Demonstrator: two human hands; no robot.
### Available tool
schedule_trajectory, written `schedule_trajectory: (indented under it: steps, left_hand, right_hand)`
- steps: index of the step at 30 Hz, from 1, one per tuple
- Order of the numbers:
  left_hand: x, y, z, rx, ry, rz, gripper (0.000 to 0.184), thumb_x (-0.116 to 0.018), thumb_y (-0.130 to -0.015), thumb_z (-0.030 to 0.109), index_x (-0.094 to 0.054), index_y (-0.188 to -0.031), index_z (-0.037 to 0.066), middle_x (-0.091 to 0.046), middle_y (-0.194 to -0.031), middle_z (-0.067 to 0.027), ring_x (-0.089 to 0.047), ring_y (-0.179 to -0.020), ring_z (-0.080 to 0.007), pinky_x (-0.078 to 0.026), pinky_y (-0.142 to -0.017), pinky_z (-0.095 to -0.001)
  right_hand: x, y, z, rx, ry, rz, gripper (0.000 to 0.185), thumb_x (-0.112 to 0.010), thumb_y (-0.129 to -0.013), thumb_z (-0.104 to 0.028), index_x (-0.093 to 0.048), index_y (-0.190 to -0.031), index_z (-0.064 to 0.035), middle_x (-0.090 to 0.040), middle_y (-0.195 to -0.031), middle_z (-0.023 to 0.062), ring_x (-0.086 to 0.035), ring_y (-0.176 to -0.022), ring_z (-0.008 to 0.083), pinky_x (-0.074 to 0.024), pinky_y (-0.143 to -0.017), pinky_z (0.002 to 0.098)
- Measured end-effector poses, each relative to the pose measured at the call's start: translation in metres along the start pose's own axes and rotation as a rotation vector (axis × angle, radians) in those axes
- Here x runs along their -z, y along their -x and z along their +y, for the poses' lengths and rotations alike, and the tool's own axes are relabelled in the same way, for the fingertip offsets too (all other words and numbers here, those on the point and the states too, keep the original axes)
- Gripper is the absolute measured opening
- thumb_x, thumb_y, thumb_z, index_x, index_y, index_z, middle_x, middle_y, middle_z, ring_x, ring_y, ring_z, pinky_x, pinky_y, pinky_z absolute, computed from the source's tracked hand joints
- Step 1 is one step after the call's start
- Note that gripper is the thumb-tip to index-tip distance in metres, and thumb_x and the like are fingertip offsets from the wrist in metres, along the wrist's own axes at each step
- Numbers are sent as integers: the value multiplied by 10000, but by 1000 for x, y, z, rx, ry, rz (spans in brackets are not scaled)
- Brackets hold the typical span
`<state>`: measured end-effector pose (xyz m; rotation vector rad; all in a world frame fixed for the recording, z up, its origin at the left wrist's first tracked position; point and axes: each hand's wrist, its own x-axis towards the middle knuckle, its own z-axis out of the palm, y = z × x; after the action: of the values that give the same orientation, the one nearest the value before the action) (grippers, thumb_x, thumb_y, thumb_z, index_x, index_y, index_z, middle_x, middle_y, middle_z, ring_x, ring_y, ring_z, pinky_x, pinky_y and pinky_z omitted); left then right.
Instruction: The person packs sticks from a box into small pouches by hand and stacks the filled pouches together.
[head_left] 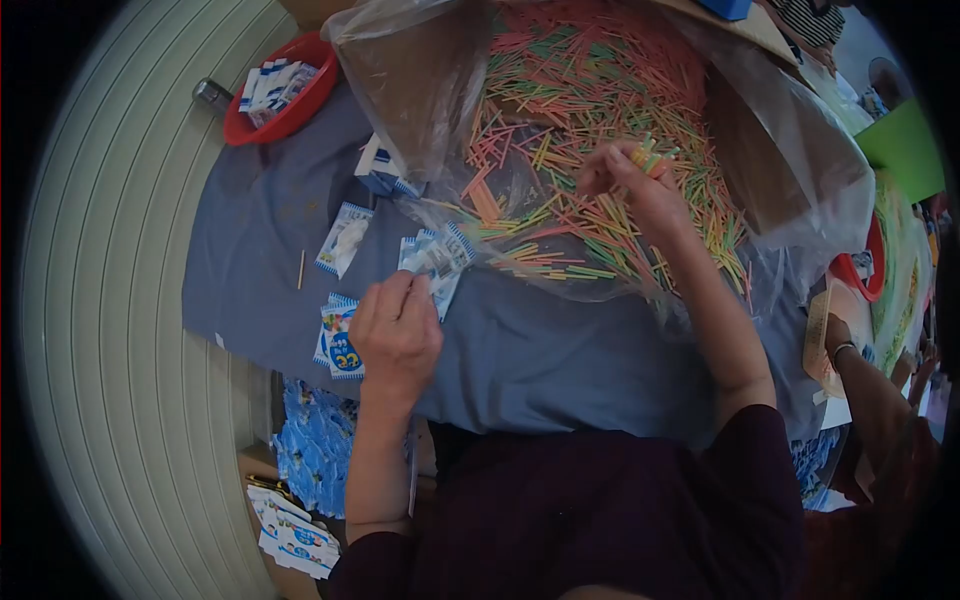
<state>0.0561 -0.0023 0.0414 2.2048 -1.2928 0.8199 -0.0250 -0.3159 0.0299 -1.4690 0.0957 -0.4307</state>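
My left hand [396,325] is closed at the lower edge of a blue and white packet [437,255], with its fingertips pressed together. Beside it on the grey cloth [530,350] lie more printed packets [342,340], and another packet [345,238] is farther up. My right hand [640,180] is raised over the heap of pink, green and yellow sticks [600,80], its fingers closed around a small bundle of coloured sticks [648,160] whose ends stick out. The heap rests in clear plastic lining.
A red bowl [290,120] with small packets and a dark cylinder [212,95] are at the upper left. A small white and blue box [380,170] stands near the plastic [400,70]. At the right, another person's arm [870,385] reaches to a basket [818,335].
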Motion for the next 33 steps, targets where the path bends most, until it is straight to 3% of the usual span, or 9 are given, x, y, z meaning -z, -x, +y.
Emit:
schedule_trajectory:
  steps: [3, 5, 7, 14, 17, 19, 25, 30, 33]
  left_hand:
    - [-31, 47, -15, 3, -99, -258, 223, -659, -700, -6, -653, -923, -1, -624, -854, -110, -622, -733, -296, -523, -645, -377]
    - [-34, 47, -13, -39, -167, -222, 205, -664, -734, 55, -639, -929, -3, -611, -830, -110, -635, -728, -291, -531, -628, -376]
    - [-32, 40, 1, 202, -107, -300, 224, -681, -735, 83, -643, -941, 5, -619, -844, -129, -636, -722, -309, -535, -622, -382]
    - [-40, 27, -1, 204, -313, -381, 70, -653, -755, 82, -629, -798, 31, -610, -761, -91, -654, -692, -251, -550, -600, -346]
    - [-25, 33, -15, 257, -69, -217, 56, -679, -768, 49, -674, -809, 11, -637, -781, -91, -645, -675, -212, -529, -621, -302]
    - [-22, 41, -22, 708, 624, -125, 92, -729, -778, -3, -702, -866, -19, -665, -827, -88, -622, -703, -149, -491, -636, -254]
    - [-26, 6, -6, 623, 1006, 92, 140, -746, -795, -48, -714, -932, -45, -667, -916, -67, -610, -778, -91, -487, -667, -225]
    - [-49, -46, 32, 584, 1200, -90, 172, -746, -793, -51, -716, -963, -43, -662, -930, -70, -620, -798, -99, -499, -685, -221]
    - [-64, -56, 46, 553, 1324, -122, 166, -740, -800, -52, -715, -964, -45, -661, -925, -69, -622, -800, -102, -505, -685, -226]
  right_hand:
    - [-2, 4, 13, -42, 89, -60, 299, -491, -1020, -282, -643, -968, -30, -667, -818, 46, -626, -779, 130, -513, -747, 287]
    - [-13, 9, 14, -160, 61, -39, 287, -474, -1029, -271, -624, -967, -33, -654, -833, 50, -619, -786, 136, -507, -770, 290]
    - [-18, 15, 11, -230, 100, -52, 286, -468, -1035, -281, -610, -985, -37, -636, -862, 47, -609, -814, 133, -511, -793, 296]
    - [-33, 14, 4, -146, 150, -149, 277, -534, -1010, -273, -636, -964, -19, -670, -833, 53, -637, -754, 115, -523, -717, 273]
    - [-26, 14, 3, -116, 108, -103, 305, -512, -1017, -290, -633, -970, -14, -666, -823, 63, -637, -774, 129, -518, -722, 290]
    - [-13, 11, 10, -95, -33, -107, 354, -451, -1038, -331, -612, -1027, -16, -667, -875, 85, -639, -872, 156, -512, -799, 317]
    - [-33, 12, -16, -43, -430, -86, 492, -349, -1045, -462, -580, -1057, -28, -663, -1023, 141, -615, -1046, 249, -462, -929, 391]
    - [-51, 5, -50, 179, -342, -251, 625, -283, -1019, -553, -607, -1014, -19, -661, -1087, 199, -555, -1188, 352, -423, -1010, 472]
    - [-44, 2, -48, 204, -172, -219, 626, -299, -1017, -555, -616, -1004, -15, -670, -1058, 191, -574, -1161, 341, -427, -1009, 463]
